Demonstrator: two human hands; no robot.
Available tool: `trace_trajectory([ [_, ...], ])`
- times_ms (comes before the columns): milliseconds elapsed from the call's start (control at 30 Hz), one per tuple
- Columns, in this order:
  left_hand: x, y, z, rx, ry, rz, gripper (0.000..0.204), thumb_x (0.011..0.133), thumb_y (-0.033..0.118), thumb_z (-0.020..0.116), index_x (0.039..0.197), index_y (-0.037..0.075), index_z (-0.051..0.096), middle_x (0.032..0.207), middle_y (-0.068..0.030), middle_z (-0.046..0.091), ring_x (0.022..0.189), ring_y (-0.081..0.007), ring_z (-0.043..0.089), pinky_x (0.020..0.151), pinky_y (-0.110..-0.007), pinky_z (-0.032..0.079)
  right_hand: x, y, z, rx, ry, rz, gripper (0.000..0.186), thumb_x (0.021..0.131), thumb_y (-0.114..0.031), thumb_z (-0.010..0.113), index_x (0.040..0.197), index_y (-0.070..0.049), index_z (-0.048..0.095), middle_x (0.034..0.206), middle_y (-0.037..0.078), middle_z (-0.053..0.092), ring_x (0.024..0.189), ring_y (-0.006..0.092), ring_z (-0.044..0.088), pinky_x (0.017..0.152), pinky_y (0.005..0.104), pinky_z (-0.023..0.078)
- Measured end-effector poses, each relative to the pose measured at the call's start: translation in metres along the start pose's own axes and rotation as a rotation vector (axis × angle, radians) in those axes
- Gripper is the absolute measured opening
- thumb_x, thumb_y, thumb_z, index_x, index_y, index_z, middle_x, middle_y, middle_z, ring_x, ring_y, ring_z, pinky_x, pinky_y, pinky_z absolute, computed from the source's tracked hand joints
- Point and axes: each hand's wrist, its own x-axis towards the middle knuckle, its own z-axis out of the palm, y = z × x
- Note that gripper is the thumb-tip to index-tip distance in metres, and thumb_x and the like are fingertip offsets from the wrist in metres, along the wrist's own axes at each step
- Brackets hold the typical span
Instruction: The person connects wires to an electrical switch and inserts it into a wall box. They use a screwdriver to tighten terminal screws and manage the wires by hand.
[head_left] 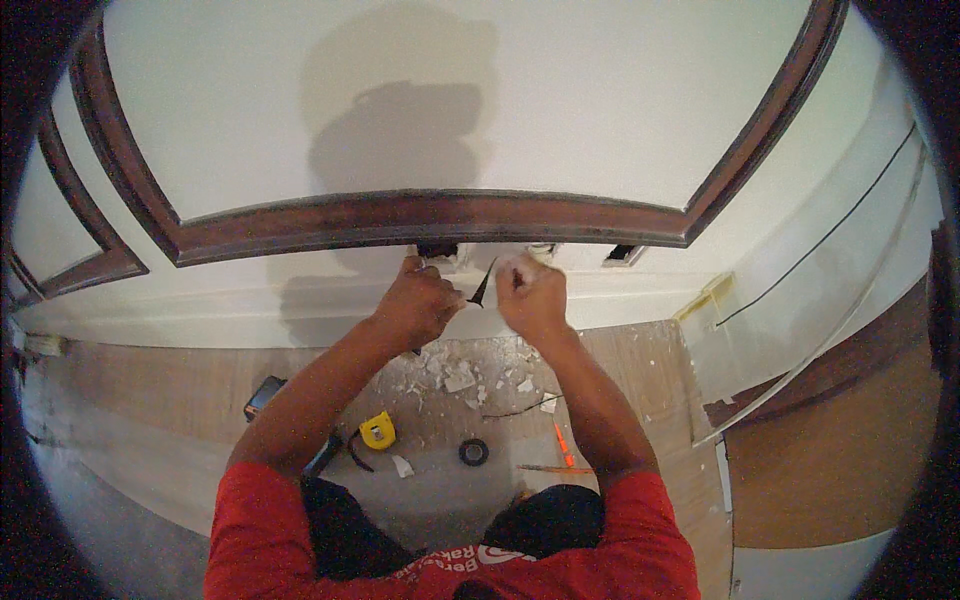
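The black pointed thing (482,290) was in front of the wall (600,110), by the far edge of the floor (160,390), in the gap between the two hands. The left hand (416,304) was curled up narrow and seemed to hold the thing by its wide end. The right hand (535,298) was bent, with its fingers close together near the thin tip, but it was blurry, so I could not tell if it held anything. The black pointed thing could have slipped and dropped, because only fingertips seemed to be on it. The left hand could have got scratched, because the left hole (437,248) was right by it and had a rough rim. A bump there might have made more white bits (459,377) break off. The right leg (555,520) could have knocked the orange tool (563,443), because it was near.

The black pointed thing was thin, like a thorn. The left hole and the right hole (622,255) were dark gaps under a brown trim (440,215) that looked like wood with grooves. The wall was smooth and pale. The white bits were flat and jagged, near the floor's far edge. The floor looked like wood. Farther from that edge lay a chunky yellow tape measure (378,431) and a black roll (462,453), round like a doughnut. The orange tool, long and skinny, lay nearer the floor's right edge
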Motion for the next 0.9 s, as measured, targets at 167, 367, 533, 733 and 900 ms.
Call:
trace_trajectory([
  [167,0.0,-0.007,0.006,-0.024,0.115,-0.04,0.016,0.089,0.024,0.058,0.083,0.013,0.069,0.079,-0.0076,0.067,0.089,-0.0284,0.061,0.096,-0.05,0.035,-0.063,-0.048,0.019,-0.089,-0.184,-0.368,0.007,0.078,-0.009,0.067,0.073,-0.009,0.063,0.058,0.011,0.055,0.053,0.033,0.059,0.05,0.0427,0.048],
  [367,0.0,-0.007,0.013,-0.049,0.178,-0.056,0.019,0.09,0.025,0.057,0.084,0.012,0.069,0.074,-0.0078,0.065,0.088,-0.0281,0.061,0.096,-0.05,0.035,-0.093,0.038,0.044,-0.064,-0.188,-0.079,0.008,0.081,-0.013,0.066,0.077,-0.006,0.065,0.066,0.017,0.062,0.057,0.0348,0.062,0.053,0.045,0.05],
  [533,-0.002,-0.004,0.009,-0.045,0.109,-0.01,0.018,0.09,0.025,0.058,0.082,0.013,0.069,0.071,-0.0074,0.064,0.084,-0.0285,0.061,0.095,-0.051,0.036,-0.012,0.053,0.014,-0.101,-0.022,0.17,0.016,0.086,-0.017,0.061,0.078,-0.004,0.065,0.068,0.02,0.063,0.061,0.0376,0.063,0.053,0.0434,0.048],
  [733,0.001,-0.01,0.007,-0.032,0.155,0.039,0.015,0.087,0.024,0.06,0.077,0.015,0.066,0.067,-0.0077,0.06,0.077,-0.0299,0.058,0.088,-0.05,0.036,-0.018,-0.046,0.008,-0.027,-0.12,-0.201,0.015,0.083,-0.014,0.064,0.072,-0.004,0.059,0.063,0.017,0.059,0.057,0.0361,0.06,0.051,0.0436,0.047],
  [900,0.001,-0.007,0.001,-0.093,0.173,-0.028,0.015,0.088,0.023,0.06,0.081,0.013,0.068,0.071,-0.0093,0.063,0.084,-0.0301,0.061,0.093,-0.049,0.036,-0.11,-0.003,0.036,-0.113,-0.295,-0.435,0.01,0.077,-0.011,0.066,0.072,-0.007,0.057,0.059,0.01,0.056,0.052,0.0307,0.058,0.048,0.0429,0.047],
])
